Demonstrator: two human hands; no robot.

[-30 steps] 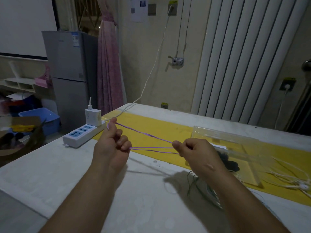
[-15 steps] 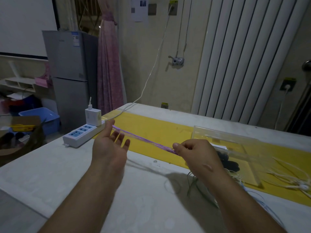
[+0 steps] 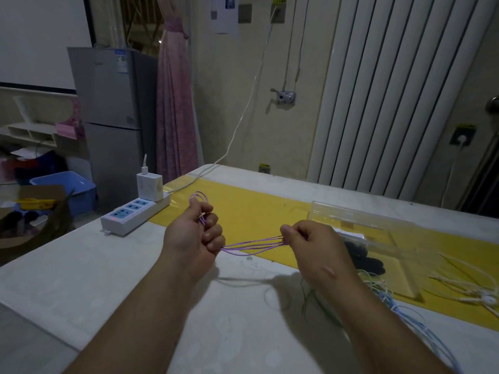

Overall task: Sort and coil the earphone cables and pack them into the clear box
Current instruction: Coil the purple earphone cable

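A thin purple earphone cable (image 3: 251, 245) runs in several strands between my hands above the table. My left hand (image 3: 193, 233) grips one end of the bundle in its curled fingers, and a small loop sticks out above its thumb. My right hand (image 3: 314, 245) pinches the other end of the strands. The clear box (image 3: 405, 238) lies on the yellow mat to the right, with a dark coiled bundle (image 3: 364, 257) inside it. White earphones (image 3: 478, 291) lie tangled past the box, and pale blue and green cables (image 3: 399, 311) lie under my right forearm.
A white power strip (image 3: 135, 213) with a plugged charger (image 3: 148, 186) sits on the table's left, its white cord running up the wall. The yellow mat (image 3: 256, 209) crosses the white table. A fridge, a blue bin and a cardboard box stand on the floor to the left.
My left hand, open under the strands half a second ago, has closed round the cable. The strands between my hands are shorter and sag lower.
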